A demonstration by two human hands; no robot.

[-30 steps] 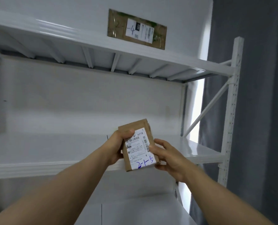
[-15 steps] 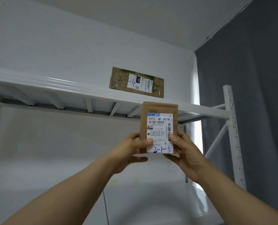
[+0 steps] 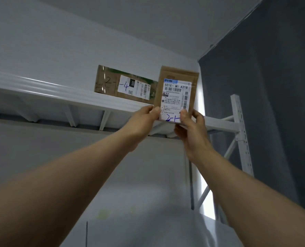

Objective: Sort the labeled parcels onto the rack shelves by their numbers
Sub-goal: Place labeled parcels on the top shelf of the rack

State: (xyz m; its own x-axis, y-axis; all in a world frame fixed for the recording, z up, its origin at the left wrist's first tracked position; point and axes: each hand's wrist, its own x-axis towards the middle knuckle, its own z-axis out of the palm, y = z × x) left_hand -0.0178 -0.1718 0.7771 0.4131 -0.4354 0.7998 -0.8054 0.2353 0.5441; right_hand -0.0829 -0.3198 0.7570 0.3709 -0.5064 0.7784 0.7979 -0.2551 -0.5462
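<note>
We held the small brown cardboard parcel [image 3: 177, 86] with its white label upright, our left hand [image 3: 141, 122] pinching its lower left corner and our right hand [image 3: 191, 132] its lower right, thumbs curled onto the label. It was level with the front edge of the white metal top shelf [image 3: 59, 90], just right of the flat brown parcel marked 2-4 [image 3: 112, 82] that stood there.

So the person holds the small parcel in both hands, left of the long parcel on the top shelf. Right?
No. The head view shows the small parcel, held by left hand and right hand, to the right of the long parcel on the top shelf, not left.
</note>
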